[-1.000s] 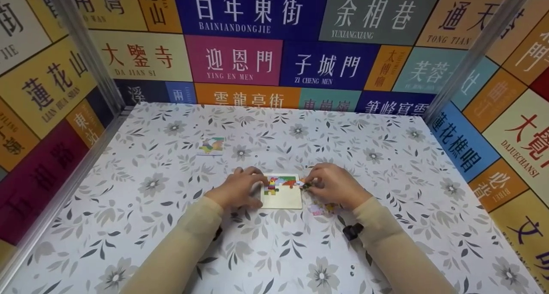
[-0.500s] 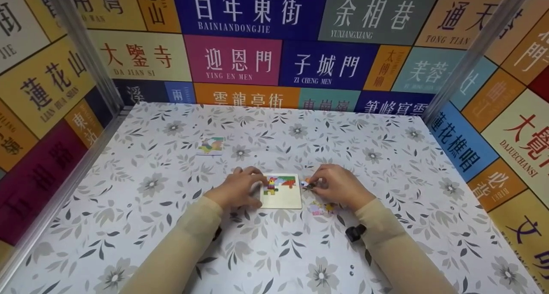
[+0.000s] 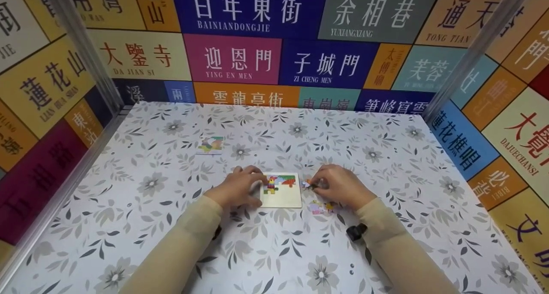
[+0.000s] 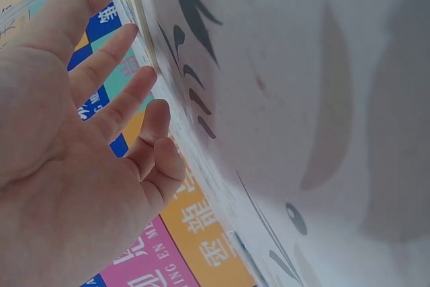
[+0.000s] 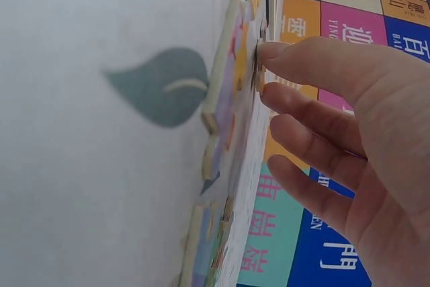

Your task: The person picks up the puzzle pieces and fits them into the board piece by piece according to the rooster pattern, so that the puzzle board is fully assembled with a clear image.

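Note:
In the head view, a wooden puzzle board [image 3: 281, 200] lies flat, with a few colourful pieces along its top and left side. My left hand [image 3: 239, 188] rests at its left edge, fingertips touching the rim. In the left wrist view that hand [image 4: 87, 119] has loosely spread fingers. Just right of the board, my right hand [image 3: 339, 184] pinches a small puzzle piece [image 3: 306, 183] between thumb and index finger. The right wrist view shows this hand [image 5: 336, 119] with the other fingers bent. Loose puzzle pieces [image 3: 318, 207] lie below it on the cloth.
Another small picture puzzle [image 3: 210, 145] lies farther back, left of centre. A floral cloth [image 3: 257, 251] covers the table. Panels printed with characters stand behind and at both sides, with clear corner posts [image 3: 476, 49]. A black strap [image 3: 356, 232] is on the right wrist.
My right hand has drawn slightly right, and the pinched puzzle piece has come away from the board's right edge. The left hand and the board look almost unmoved.

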